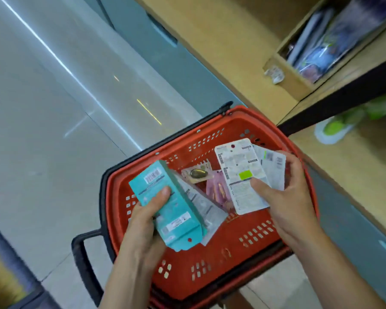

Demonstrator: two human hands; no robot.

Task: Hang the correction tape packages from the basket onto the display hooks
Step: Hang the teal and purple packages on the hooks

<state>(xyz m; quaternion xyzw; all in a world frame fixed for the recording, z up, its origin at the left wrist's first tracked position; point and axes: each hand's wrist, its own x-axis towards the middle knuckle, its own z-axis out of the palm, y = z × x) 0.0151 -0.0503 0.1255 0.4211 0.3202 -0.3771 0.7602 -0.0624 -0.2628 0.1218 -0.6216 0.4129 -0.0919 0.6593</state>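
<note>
Overlapping seemingly white cards, teal package fills left hand.

You had a bare left hand | a bare right hand | your left forearm and right forearm were uncovered to the frame edge | left thumbnail was short, plain

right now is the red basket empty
No, a pink package and a beige pack lie on the floor of the red basket.
</note>
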